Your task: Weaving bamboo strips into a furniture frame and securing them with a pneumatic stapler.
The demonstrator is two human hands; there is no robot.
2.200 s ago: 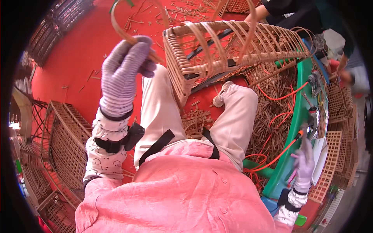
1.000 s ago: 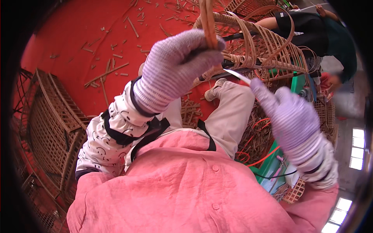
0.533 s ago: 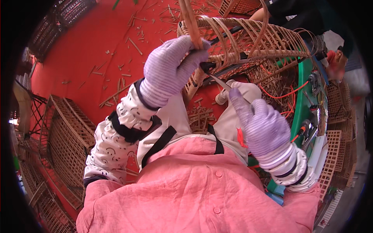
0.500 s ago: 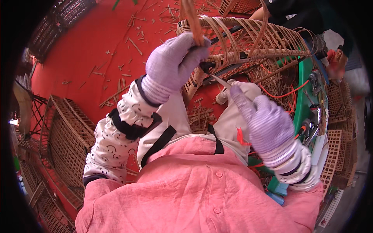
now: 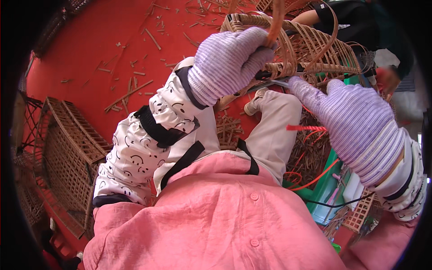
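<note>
Left hand [image 5: 231, 65]: thumb and fingers pinched together on the strip [image 5: 276, 22], which rises from the fingertips. Right hand [image 5: 360, 126]: forefinger laid out straight, other fingers curled under; a thin grey blade [image 5: 280, 83], probably a knife, pokes past the forefinger toward the space just below the left fingertips. Red cord [image 5: 306, 128] hangs beside the right hand, on its inner side.

Handling, my judgement: strip light, springy, stiff along its length yet willing to bow; likely to split along the grain if bent sharply. Smooth face may slide a little under knit gloves. Best hold is a flat pinch near the lower end, as the left hand has it, fingers clear of the edge below. Blade looks light and rigid; hold well back on the handle, forefinger steadying.

Frame [image 5: 326, 45], just beyond both hands: wicker over dark bars, should be firm at the wound rim, with more give in the open bands.

Poorly shown: strip's upper part runs out of view at the top; its lower end is buried in the left grip. Handle hidden in the right palm. Blade tip merges with the dark bars behind; cannot tell whether it touches the strip.
</note>
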